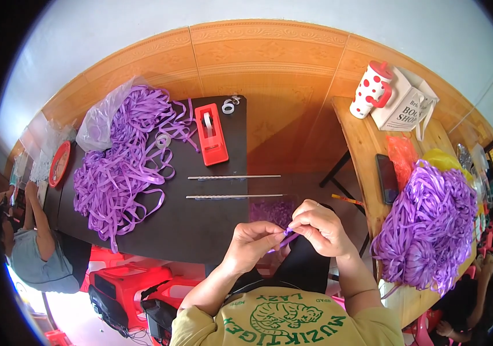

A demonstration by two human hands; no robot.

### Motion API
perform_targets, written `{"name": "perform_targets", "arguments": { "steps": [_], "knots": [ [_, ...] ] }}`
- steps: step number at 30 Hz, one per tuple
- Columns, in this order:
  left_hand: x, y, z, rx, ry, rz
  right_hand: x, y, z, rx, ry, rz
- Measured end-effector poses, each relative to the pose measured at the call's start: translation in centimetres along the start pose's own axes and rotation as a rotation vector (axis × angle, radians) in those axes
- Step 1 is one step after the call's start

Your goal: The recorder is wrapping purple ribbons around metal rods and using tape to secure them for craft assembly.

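My left hand (252, 247) and my right hand (320, 232) meet in front of my body, past the black table's right edge. Fingertips of both are pinched on a narrow purple ribbon (288, 237), which seems to have a small knot or fold between them; the detail is too small to make out. Below and beyond my hands, a container of purple pieces (272, 212) shows in part. Two thin, pale sticks, an upper stick (235, 177) and a lower stick (235, 196), lie side by side on the black table (200, 222).
A heap of purple ribbon (116, 179), a red tape dispenser (210, 135) and tape rolls lie on the black table. The wooden table (367, 150) at right bears another ribbon bundle (428, 228), a phone (386, 179), a dotted tumbler (368, 95) and a paper bag (405, 104). Other people sit at both sides.
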State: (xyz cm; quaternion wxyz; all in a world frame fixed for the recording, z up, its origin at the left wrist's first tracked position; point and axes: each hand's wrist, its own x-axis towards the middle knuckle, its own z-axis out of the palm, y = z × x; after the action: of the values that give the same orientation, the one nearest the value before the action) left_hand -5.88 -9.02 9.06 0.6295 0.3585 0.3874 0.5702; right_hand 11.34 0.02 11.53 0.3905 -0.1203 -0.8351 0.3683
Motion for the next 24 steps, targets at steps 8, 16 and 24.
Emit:
{"name": "perform_targets", "arguments": {
  "steps": [8, 16, 24],
  "knots": [
    [0.0, -0.4, -0.3, 0.052, -0.012, 0.023, 0.2, 0.1, -0.1, 0.045, -0.041, -0.001],
    [-0.2, -0.5, -0.4, 0.03, 0.0, -0.011, 0.2, 0.0, 0.0, 0.005, -0.073, -0.043],
    [-0.3, -1.0, -0.2, -0.028, 0.032, 0.071, -0.5, -0.1, 1.4, -0.106, 0.059, -0.095]
  ]
}}
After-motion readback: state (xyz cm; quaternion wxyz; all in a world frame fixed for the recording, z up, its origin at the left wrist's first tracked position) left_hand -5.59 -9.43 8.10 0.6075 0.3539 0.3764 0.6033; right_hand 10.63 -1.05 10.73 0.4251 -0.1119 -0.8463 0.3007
